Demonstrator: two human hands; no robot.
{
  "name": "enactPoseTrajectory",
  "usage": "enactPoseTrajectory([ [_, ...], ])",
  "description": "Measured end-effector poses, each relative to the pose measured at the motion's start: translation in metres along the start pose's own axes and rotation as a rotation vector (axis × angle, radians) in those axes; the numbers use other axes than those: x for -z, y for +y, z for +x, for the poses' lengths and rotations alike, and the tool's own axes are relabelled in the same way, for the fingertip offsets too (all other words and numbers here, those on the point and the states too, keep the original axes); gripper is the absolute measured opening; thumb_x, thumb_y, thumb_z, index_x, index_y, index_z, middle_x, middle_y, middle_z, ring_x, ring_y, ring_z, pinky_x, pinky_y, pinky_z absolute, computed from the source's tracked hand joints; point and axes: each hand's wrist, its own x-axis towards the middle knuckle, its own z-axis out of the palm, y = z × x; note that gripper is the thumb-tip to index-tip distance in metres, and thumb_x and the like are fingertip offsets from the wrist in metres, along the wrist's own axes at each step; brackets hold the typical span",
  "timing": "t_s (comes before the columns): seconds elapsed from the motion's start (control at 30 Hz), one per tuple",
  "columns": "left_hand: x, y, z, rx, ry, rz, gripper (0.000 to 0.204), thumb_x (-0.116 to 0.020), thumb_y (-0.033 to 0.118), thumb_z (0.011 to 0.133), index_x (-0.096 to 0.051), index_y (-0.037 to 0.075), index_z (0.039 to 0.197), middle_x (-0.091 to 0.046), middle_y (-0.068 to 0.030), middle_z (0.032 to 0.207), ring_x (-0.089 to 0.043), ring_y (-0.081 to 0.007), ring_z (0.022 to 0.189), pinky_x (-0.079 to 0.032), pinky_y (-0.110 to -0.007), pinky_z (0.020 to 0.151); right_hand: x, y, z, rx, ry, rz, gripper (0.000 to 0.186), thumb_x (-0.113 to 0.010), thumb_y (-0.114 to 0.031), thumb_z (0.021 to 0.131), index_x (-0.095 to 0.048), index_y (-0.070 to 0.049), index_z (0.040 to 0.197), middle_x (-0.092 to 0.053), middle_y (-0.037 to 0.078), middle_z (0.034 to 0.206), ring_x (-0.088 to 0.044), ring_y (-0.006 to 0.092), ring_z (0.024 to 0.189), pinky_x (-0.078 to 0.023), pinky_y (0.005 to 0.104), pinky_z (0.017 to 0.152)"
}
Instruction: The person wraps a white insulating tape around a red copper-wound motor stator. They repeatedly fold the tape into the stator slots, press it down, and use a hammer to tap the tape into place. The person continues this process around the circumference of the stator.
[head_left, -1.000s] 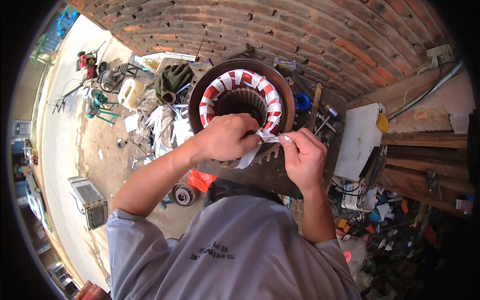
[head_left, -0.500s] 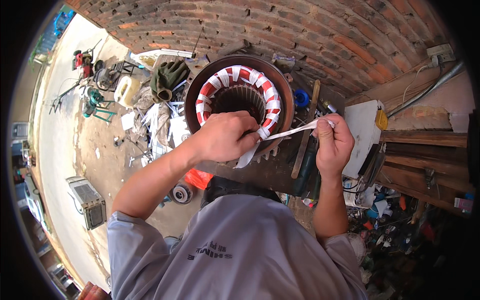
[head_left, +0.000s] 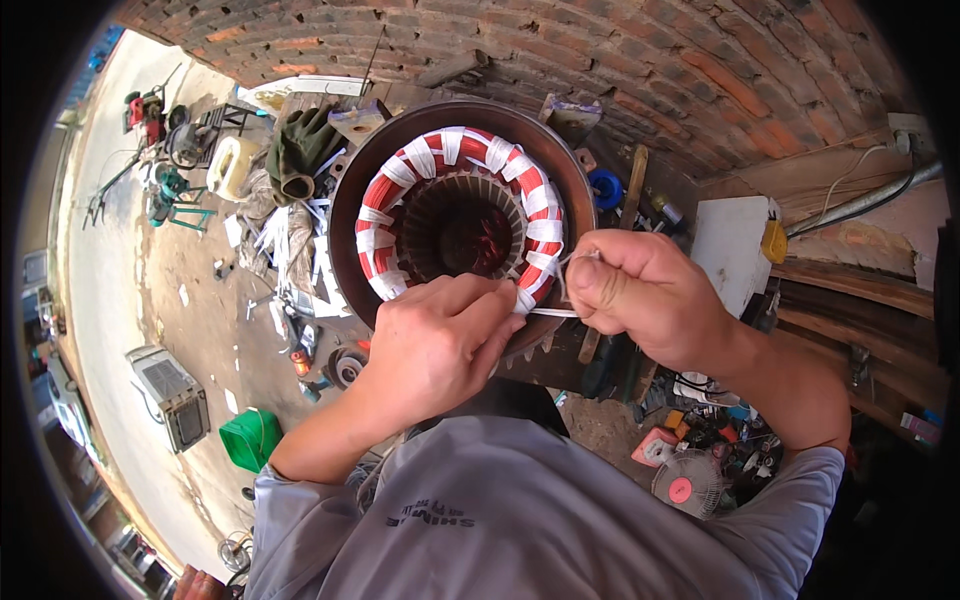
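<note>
A motor stator (head_left: 340,230) with a rusty round housing stands in front of me. Its red winding ring (head_left: 379,193) is bound at intervals with white cloth tape (head_left: 452,146). My left hand (head_left: 440,335) lies over the near side of the ring, thumb and fingers closed at the wrapped tape; its fingertips are partly hidden. To the right of the housing, my right hand (head_left: 640,295) is a fist shut on the tape's loose end. A short stretch of tape runs taut between the two hands. Slots line the dark bore (head_left: 470,235).
A brick wall (head_left: 560,50) rises behind the bench. Dark green gloves (head_left: 300,150) and paper scraps lie left of the stator. A wooden stick (head_left: 634,185) and a blue spool (head_left: 605,187) are at its right. A green bucket (head_left: 250,438) and a fan (head_left: 687,487) stand lower down.
My right hand has come in closer to the stator, and the visible tape between the hands is shorter. My left hand has shifted slightly down along the near side. The view has moved a little.
</note>
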Motion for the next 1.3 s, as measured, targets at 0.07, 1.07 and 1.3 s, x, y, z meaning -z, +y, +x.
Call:
enactPoseTrajectory([
  [0.07,0.003,-0.005,0.0,-0.037,-0.037,0.033,0.023,-0.079,0.015,0.085,-0.073,0.005,0.105,-0.074,-0.0067,0.097,-0.07,-0.0246,0.074,-0.057,-0.036,0.062,0.009,-0.013,-0.008,0.025,0.046,-0.25,0.034,-0.056,-0.027,0.11,-0.054,-0.003,0.086,-0.049,0.0,0.068,-0.037,0.0063,0.06,-0.034,0.0257,0.058],
  [1.07,-0.009,0.007,0.007,0.042,-0.005,0.016,0.029,-0.087,0.014,0.079,-0.066,-0.002,0.093,-0.073,-0.0173,0.094,-0.072,-0.0273,0.071,-0.057,-0.036,0.06,0.03,-0.003,0.004,0.034,0.027,0.397,0.038,-0.043,-0.033,0.114,-0.048,-0.007,0.087,-0.042,-0.001,0.056,-0.035,0.012,0.049,-0.038,0.0322,0.06],
  [1.3,0.044,0.002,-0.054,-0.008,0.095,-0.095,0.042,-0.086,0.019,0.08,-0.071,0.001,0.115,-0.07,-0.0117,0.097,-0.065,-0.0275,0.085,-0.048,-0.04,0.075,0.015,0.021,0.004,0.314,0.117,0.334,0.034,-0.04,-0.027,0.115,-0.052,-0.007,0.09,-0.056,0.005,0.064,-0.053,0.0178,0.057,-0.047,0.0363,0.066],
])
